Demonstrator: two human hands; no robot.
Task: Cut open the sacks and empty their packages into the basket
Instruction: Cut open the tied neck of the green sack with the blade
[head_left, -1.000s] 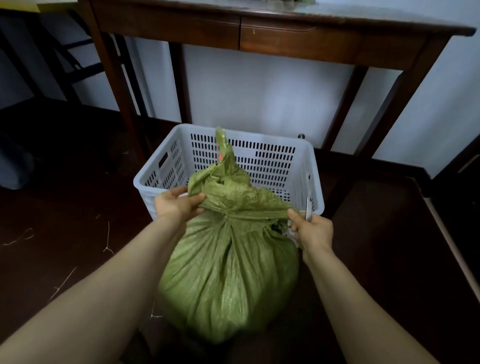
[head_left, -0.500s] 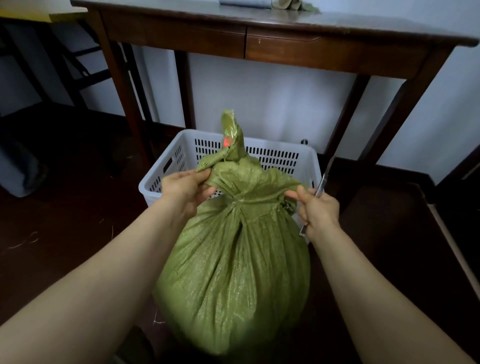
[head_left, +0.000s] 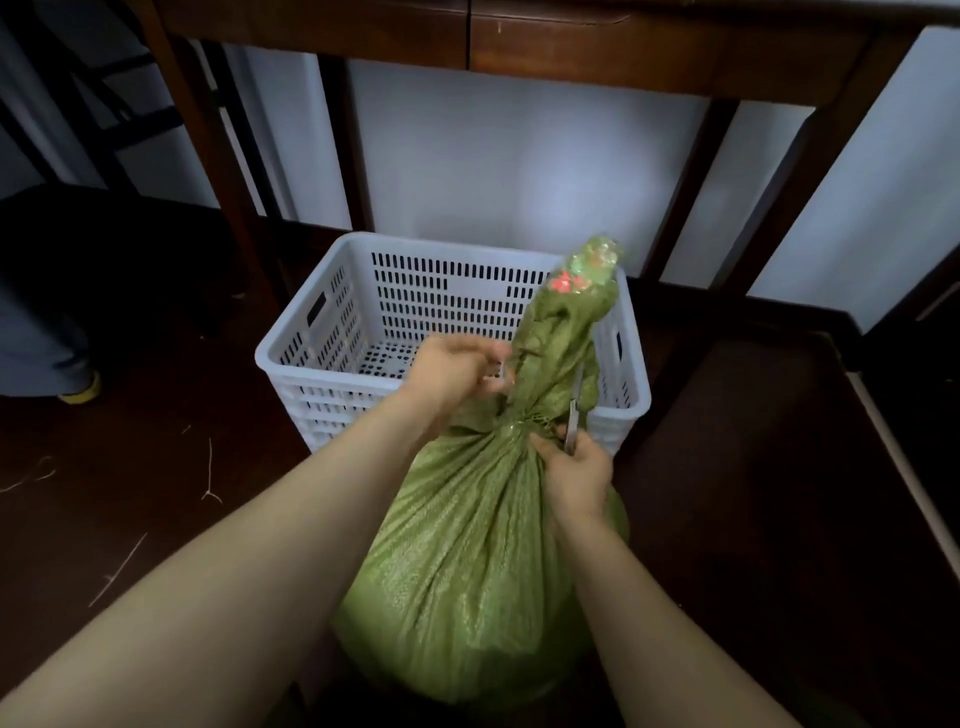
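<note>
The bulging green woven-plastic sack stood on the dark floor at 6 o'clock of the white slotted plastic basket, its tied neck rising before the basket's near rim. The left hand pinched neck fabric at 9 o'clock of the tie. At 5 o'clock, the right hand gripped a slim metal blade pointing up alongside the neck.

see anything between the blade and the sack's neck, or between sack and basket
Nothing visible. The right hand holds the blade beside the tied neck of the sack, the left hand grips the cloth above it, and the basket stands open just behind.
</note>
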